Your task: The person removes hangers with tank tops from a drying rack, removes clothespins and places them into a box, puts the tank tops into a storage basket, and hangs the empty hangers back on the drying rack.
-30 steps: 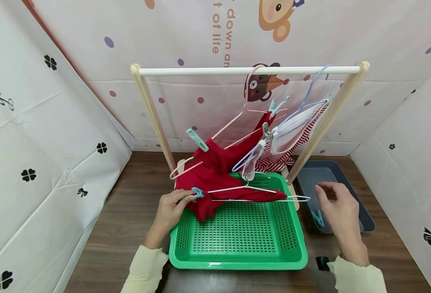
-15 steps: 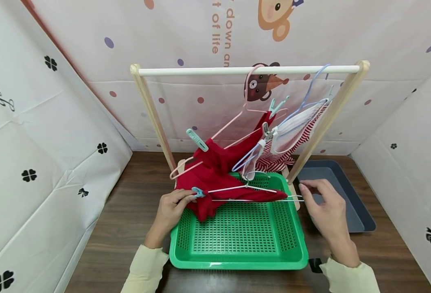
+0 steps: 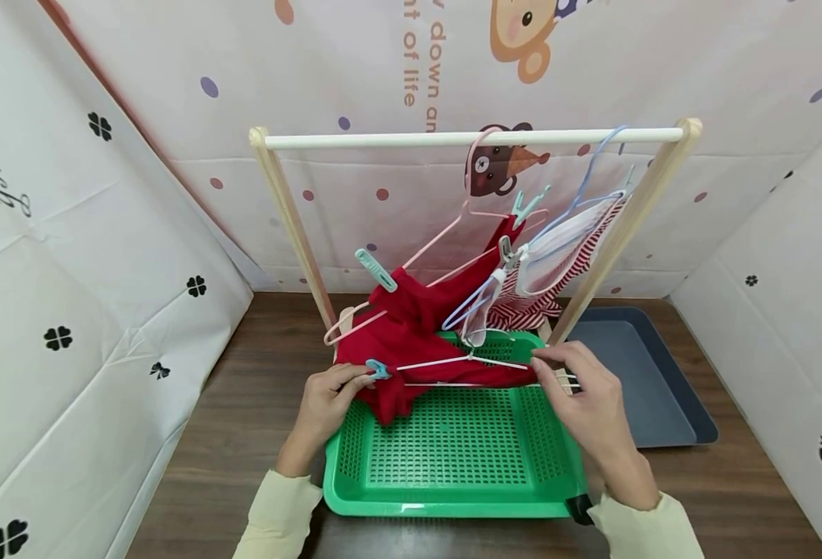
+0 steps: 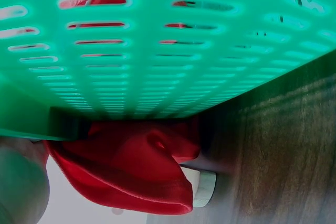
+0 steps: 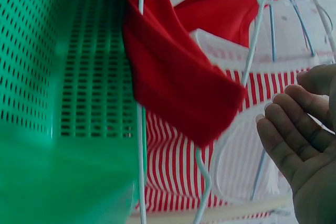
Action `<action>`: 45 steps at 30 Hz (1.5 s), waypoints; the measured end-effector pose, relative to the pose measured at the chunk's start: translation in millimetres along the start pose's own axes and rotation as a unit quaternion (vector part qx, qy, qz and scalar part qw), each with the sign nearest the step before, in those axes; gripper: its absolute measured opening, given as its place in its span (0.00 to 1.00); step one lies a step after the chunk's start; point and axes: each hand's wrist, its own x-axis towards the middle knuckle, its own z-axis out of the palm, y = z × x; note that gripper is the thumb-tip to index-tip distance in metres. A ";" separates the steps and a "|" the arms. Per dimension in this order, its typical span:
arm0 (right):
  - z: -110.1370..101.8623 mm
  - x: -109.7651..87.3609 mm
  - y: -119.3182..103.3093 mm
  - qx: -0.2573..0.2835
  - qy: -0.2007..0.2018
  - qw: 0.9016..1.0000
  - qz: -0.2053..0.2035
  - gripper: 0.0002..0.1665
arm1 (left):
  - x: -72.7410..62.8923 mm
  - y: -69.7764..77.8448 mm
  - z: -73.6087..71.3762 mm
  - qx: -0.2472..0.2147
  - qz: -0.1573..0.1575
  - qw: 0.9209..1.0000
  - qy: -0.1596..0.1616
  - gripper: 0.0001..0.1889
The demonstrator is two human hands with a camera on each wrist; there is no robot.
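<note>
My left hand (image 3: 325, 400) pinches a blue clothespin (image 3: 377, 369) at the left end of a white hanger (image 3: 445, 360). Red cloth (image 3: 469, 376) lies along that hanger. My right hand (image 3: 591, 400) is at the hanger's right end, its fingertips beside the cloth's end. In the right wrist view that hand (image 5: 307, 129) has loosely bent fingers, with a gap to the red cloth (image 5: 178, 82) and nothing visible between them. Behind, a red garment (image 3: 393, 334) hangs from a pink hanger (image 3: 438, 237), with light-green clothespins (image 3: 376, 269) on it.
A green basket (image 3: 445, 508) stands below the cloth. A rack with a white rail (image 3: 376, 140) holds the pink hanger and a blue hanger (image 3: 587, 175) with a red-and-white striped garment (image 3: 592, 252). A grey tray (image 3: 662, 388) lies at the right.
My right hand has moved left, from over the grey tray to the right end of the white hanger. The left hand stays on the blue clothespin.
</note>
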 end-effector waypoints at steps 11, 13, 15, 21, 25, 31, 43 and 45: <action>29.9 6.5 -13.2 0.032 -0.010 0.998 -0.057 0.22 | -1.2 -0.5 1.4 -0.007 0.005 1.000 0.001 0.13; 34.8 8.1 -15.4 0.035 -0.010 0.997 -0.071 0.21 | -1.0 -0.5 1.7 -0.011 0.005 1.000 0.000 0.13; 38.8 9.9 -17.9 0.037 -0.010 0.996 -0.083 0.20 | -0.9 -0.7 1.9 -0.013 0.005 1.000 -0.001 0.13; 47.8 12.9 -27.4 0.044 -0.019 0.994 -0.098 0.20 | -1.5 -2.1 1.4 -0.010 0.004 1.000 -0.001 0.14; 53.4 14.5 -34.8 0.052 -0.032 0.993 -0.100 0.19 | -2.2 -4.9 2.0 -0.005 0.005 1.000 0.001 0.15; 64.6 17.3 -45.1 0.074 -0.052 0.990 -0.106 0.17 | -1.7 -4.5 2.0 0.001 0.003 1.000 0.000 0.15; 83.2 21.9 -59.8 0.081 -0.110 0.985 -0.103 0.19 | -0.4 -0.8 0.8 -0.002 0.003 1.000 0.000 0.14; 87.1 23.0 -61.0 0.073 -0.122 0.985 -0.101 0.20 | -1.9 -1.0 0.6 -0.001 0.001 1.000 0.000 0.14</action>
